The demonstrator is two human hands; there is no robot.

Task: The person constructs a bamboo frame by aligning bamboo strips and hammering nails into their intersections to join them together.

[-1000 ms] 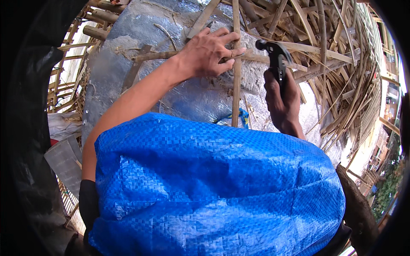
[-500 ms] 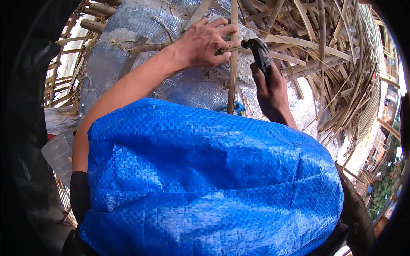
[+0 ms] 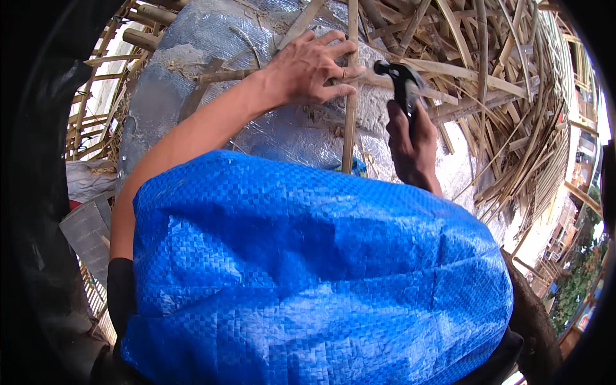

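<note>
My left hand [image 3: 314, 70] lies at the upright bamboo strip [image 3: 350, 125], its fingers bent over the strip and gripping it. Whether a small thing sits between the fingertips I cannot make out. My right hand [image 3: 414, 144] is wrapped round the handle of a black claw hammer [image 3: 404, 80]. The hammer's head stands a little to the right of the strip and of my left fingertips, apart from both. A crosswise piece of bamboo [image 3: 228, 75] runs out to the left behind my left wrist.
Blue woven plastic sheeting [image 3: 321, 256] covers the near middle. Beneath the strip lies silvery foil sheeting [image 3: 160, 96], dusty in places. Many loose bamboo slats [image 3: 487, 83] are heaped at the far right. A bamboo lattice [image 3: 96, 96] stands at the left.
The hammer head has moved to the right, away from my left fingertips and the strip. My left hand stays at the strip.
</note>
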